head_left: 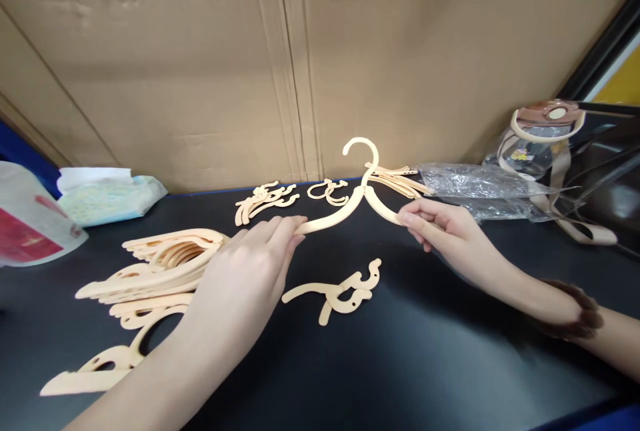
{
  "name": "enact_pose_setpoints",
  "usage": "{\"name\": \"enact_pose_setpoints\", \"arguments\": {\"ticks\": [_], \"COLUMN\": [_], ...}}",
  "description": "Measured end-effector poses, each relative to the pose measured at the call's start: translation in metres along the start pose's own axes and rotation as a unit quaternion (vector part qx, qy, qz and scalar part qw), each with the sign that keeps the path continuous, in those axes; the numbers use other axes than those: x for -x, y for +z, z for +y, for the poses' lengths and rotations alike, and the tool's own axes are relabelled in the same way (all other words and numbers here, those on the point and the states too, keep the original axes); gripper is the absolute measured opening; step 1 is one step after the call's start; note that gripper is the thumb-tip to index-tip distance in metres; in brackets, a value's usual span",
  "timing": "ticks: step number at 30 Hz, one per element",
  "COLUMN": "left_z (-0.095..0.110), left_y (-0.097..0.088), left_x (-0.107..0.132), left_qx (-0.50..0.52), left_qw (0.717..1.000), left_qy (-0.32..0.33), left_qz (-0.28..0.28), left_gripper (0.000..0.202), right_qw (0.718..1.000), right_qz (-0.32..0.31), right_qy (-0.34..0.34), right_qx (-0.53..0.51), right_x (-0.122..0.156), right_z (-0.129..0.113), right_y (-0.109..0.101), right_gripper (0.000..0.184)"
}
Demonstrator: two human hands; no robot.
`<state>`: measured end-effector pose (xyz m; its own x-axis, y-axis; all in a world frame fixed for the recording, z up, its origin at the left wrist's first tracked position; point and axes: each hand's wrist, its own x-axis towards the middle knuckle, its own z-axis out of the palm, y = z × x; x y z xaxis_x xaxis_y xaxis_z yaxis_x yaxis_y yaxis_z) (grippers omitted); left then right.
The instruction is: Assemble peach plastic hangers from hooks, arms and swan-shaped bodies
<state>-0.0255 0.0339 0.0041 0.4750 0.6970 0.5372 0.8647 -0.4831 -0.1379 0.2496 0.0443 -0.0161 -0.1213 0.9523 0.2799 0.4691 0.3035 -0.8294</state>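
A cream folding clothes hanger (333,219) is held up over the black table, its two arms spread and its hook pointing upward. My left hand (257,261) pinches the end of one arm, and my right hand (440,227) pinches the end of the other between thumb and fingers. Below the hanger lie two loose hanger arm pieces (345,294), one crossing the other. Beside and partly behind my left forearm is a pile of folded hangers (155,277), with another folded hanger (95,371) nearer to me.
At the back lie loose hanger arms (265,203), hook pieces (330,192) and a bundle of strips (397,181). Clear plastic bags (465,187) and a strapped bottle (535,144) stand right. A tissue pack (113,194) and white-and-red container (37,217) are left. Cardboard (200,71) walls the back.
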Motion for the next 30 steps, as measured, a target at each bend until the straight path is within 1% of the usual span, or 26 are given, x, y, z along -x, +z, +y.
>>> {"name": "enact_pose_setpoints", "arguments": {"ticks": [2, 5, 8, 10, 11, 12, 14, 16, 18, 20, 22, 24, 26, 28, 30], "left_z": [0.000, 0.001, 0.002, 0.002, 0.002, 0.002, 0.003, 0.004, 0.005, 0.007, 0.011, 0.015, 0.020, 0.024, 0.027], "left_y": [0.000, -0.002, -0.005, -0.006, -0.006, -0.006, -0.006, -0.004, -0.002, -0.001, 0.001, 0.001, 0.000, -0.002, -0.003], "left_x": [0.000, 0.000, -0.002, -0.004, -0.005, -0.005, -0.004, -0.002, 0.000, 0.001, 0.003, 0.006, 0.009, 0.011, 0.012], "left_qx": [-0.008, -0.030, -0.051, -0.049, -0.046, -0.046, -0.053, -0.067, -0.077, -0.081, -0.066, -0.030, 0.005, 0.021, 0.033], "left_qw": [1.000, 0.999, 0.996, 0.991, 0.989, 0.989, 0.990, 0.993, 0.995, 0.995, 0.994, 0.991, 0.985, 0.977, 0.972], "left_qy": [0.011, 0.015, -0.022, -0.045, -0.049, -0.050, -0.034, -0.010, 0.018, 0.047, 0.085, 0.128, 0.171, 0.211, 0.233], "left_qz": [-0.002, -0.014, -0.070, -0.116, -0.130, -0.135, -0.125, -0.097, -0.068, -0.041, -0.018, -0.005, -0.011, -0.024, -0.031], "left_gripper": [0.026, 0.025, 0.023, 0.023, 0.023, 0.024, 0.024, 0.024, 0.023, 0.022, 0.021, 0.016, 0.019, 0.026, 0.026], "right_qw": [1.000, 0.999, 0.998, 0.996, 0.995, 0.993, 0.984, 0.958, 0.919, 0.882, 0.849, 0.817, 0.791, 0.785, 0.794], "right_qz": [0.009, 0.017, 0.015, 0.014, 0.012, 0.008, 0.005, 0.021, 0.065, 0.108, 0.117, 0.089, 0.054, 0.022, -0.009], "right_qy": [-0.022, -0.045, -0.055, -0.063, -0.067, -0.072, -0.092, -0.136, -0.202, -0.278, -0.363, -0.433, -0.467, -0.470, -0.463], "right_qx": [0.001, 0.012, 0.042, 0.063, 0.074, 0.091, 0.154, 0.250, 0.332, 0.364, 0.365, 0.371, 0.391, 0.404, 0.394], "right_x": [0.000, 0.000, 0.000, 0.000, 0.000, 0.000, 0.000, 0.000, 0.001, 0.006, 0.013, 0.020, 0.024, 0.025, 0.023], "right_z": [0.001, 0.002, 0.002, 0.004, 0.005, 0.006, 0.009, 0.009, 0.004, -0.004, -0.014, -0.022, -0.024, -0.023, -0.020], "right_y": [0.001, 0.001, 0.001, 0.002, 0.002, 0.003, 0.004, 0.005, 0.004, 0.002, 0.000, 0.000, 0.003, 0.007, 0.010], "right_gripper": [0.025, 0.027, 0.031, 0.034, 0.036, 0.038, 0.040, 0.043, 0.047, 0.047, 0.043, 0.040, 0.038, 0.034, 0.031]}}
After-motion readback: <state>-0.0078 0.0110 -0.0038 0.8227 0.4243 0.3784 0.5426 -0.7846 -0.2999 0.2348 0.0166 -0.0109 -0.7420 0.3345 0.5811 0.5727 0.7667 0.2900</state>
